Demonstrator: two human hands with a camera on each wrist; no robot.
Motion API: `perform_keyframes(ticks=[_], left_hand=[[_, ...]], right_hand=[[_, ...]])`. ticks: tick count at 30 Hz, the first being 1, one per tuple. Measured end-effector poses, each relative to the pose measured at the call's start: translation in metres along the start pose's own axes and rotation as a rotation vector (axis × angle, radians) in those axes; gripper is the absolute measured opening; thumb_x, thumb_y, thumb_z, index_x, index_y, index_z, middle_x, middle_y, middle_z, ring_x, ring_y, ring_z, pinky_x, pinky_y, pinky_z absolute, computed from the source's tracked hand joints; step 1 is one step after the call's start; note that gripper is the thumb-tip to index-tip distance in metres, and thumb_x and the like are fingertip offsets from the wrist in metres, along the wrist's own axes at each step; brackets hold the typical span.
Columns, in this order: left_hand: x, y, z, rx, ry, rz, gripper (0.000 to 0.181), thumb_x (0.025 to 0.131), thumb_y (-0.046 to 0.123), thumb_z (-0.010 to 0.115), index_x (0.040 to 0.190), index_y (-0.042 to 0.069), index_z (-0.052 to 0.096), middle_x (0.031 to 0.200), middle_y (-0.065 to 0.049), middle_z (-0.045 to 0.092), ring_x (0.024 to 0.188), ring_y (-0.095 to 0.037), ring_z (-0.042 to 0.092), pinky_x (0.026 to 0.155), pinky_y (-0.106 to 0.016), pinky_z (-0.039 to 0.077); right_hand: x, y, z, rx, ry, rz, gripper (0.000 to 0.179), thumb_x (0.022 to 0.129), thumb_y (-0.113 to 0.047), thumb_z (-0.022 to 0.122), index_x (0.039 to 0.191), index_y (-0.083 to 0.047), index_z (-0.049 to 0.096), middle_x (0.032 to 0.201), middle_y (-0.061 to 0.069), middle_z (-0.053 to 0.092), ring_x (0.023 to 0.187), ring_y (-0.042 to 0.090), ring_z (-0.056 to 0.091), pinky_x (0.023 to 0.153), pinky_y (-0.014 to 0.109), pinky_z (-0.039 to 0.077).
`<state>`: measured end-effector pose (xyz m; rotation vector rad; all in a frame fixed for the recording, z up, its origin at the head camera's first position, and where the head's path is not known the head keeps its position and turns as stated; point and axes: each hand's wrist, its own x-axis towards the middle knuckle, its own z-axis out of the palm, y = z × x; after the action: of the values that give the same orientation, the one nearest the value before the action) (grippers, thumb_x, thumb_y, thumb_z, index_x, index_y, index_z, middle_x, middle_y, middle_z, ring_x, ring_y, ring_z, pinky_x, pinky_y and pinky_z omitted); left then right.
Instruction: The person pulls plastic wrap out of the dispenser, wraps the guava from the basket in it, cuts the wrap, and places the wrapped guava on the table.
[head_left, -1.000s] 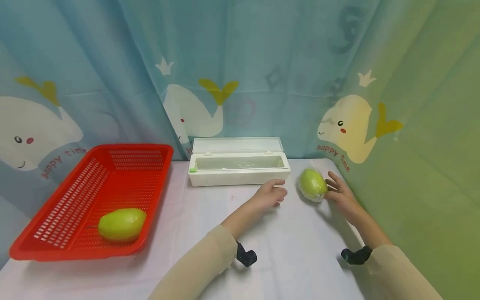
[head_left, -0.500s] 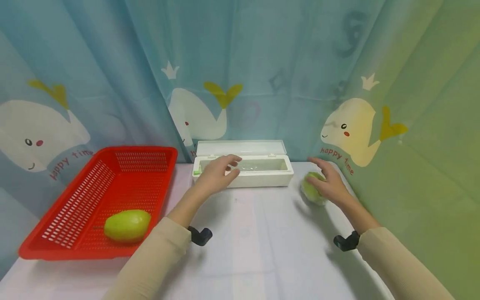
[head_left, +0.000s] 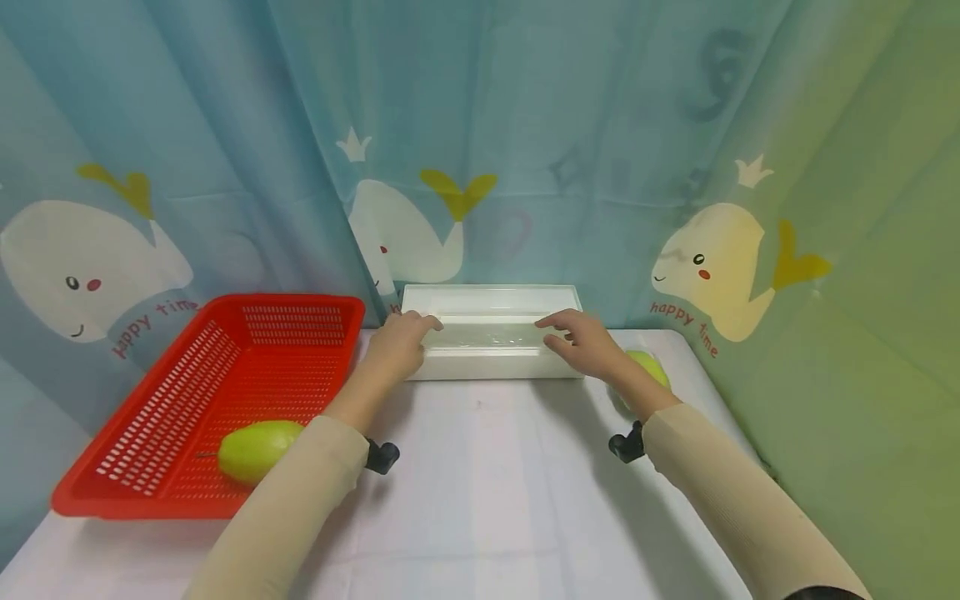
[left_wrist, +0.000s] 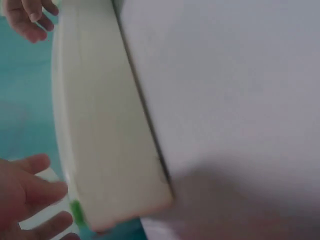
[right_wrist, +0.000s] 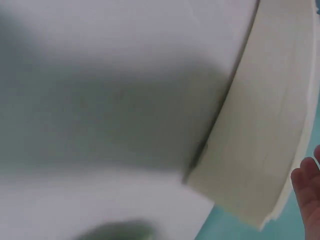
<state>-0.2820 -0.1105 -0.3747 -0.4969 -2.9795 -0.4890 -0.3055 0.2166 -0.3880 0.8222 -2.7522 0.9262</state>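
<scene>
A long white cling film box [head_left: 491, 365] stands at the back of the table, its lid [head_left: 487, 298] raised toward the curtain and clear film [head_left: 487, 336] showing inside. My left hand [head_left: 399, 346] is at the box's left end, close to a green tab [left_wrist: 77, 212] there. At the right end is my right hand [head_left: 583, 342], its fingers reaching over the box opening. Both hands have loosely bent fingers and hold nothing. A film-wrapped yellow-green fruit [head_left: 651, 365] lies right of the box, partly hidden behind my right wrist.
On the left a red plastic basket [head_left: 75, 500] holds a yellow-green fruit [head_left: 255, 450] with a stem, partly covered by my left sleeve. A blue whale-print curtain [head_left: 525, 167] hangs behind the table, and a green one [head_left: 885, 350] on the right.
My right hand has left the wrapped fruit and moved left to the box's right end. My left hand has moved left to the box's left end.
</scene>
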Motion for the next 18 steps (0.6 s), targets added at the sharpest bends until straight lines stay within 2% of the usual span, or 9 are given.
perform_keyframes(ticks=[4,9,12,15,18], left_hand=[[-0.002,-0.01,0.001,0.015,-0.024,-0.082,0.05,0.088,-0.002,0.061,0.134,0.019,0.062,0.134,-0.014,0.061,0.117,-0.036,0.057,0.094,-0.057,0.049],[0.007,-0.006,0.003,0.013,-0.061,-0.123,0.046,0.089,0.005,0.059,0.132,0.019,0.063,0.133,-0.012,0.063,0.114,-0.035,0.059,0.093,-0.059,0.047],[0.016,-0.001,0.005,0.042,-0.072,-0.097,0.039,0.093,0.009,0.055,0.13,0.015,0.065,0.129,-0.012,0.066,0.112,-0.036,0.061,0.093,-0.058,0.049],[0.025,0.002,0.006,0.107,-0.077,-0.044,0.029,0.097,0.011,0.05,0.118,0.009,0.069,0.115,-0.013,0.071,0.103,-0.035,0.064,0.085,-0.051,0.055],[0.031,0.002,0.008,0.186,-0.09,-0.014,0.019,0.099,0.011,0.052,0.103,0.007,0.07,0.099,-0.013,0.072,0.095,-0.034,0.065,0.076,-0.048,0.056]], right_hand=[[0.017,-0.001,0.017,-0.037,-0.03,0.037,0.028,0.1,-0.011,0.055,0.124,-0.003,0.068,0.129,0.017,0.065,0.117,0.034,0.061,0.095,0.049,0.052],[0.029,0.001,0.031,-0.116,-0.056,0.141,0.029,0.101,-0.019,0.055,0.125,-0.008,0.068,0.126,0.013,0.068,0.116,0.033,0.063,0.097,0.05,0.05],[0.033,-0.001,0.036,-0.168,-0.076,0.209,0.032,0.1,-0.023,0.055,0.127,-0.011,0.068,0.123,0.011,0.07,0.112,0.033,0.065,0.093,0.05,0.052],[0.039,-0.005,0.04,-0.208,-0.09,0.274,0.036,0.097,-0.026,0.054,0.128,-0.013,0.068,0.122,0.009,0.071,0.111,0.031,0.066,0.089,0.048,0.053],[0.045,-0.007,0.044,-0.227,-0.109,0.324,0.038,0.096,-0.027,0.054,0.128,-0.013,0.068,0.123,0.009,0.07,0.112,0.031,0.066,0.088,0.048,0.054]])
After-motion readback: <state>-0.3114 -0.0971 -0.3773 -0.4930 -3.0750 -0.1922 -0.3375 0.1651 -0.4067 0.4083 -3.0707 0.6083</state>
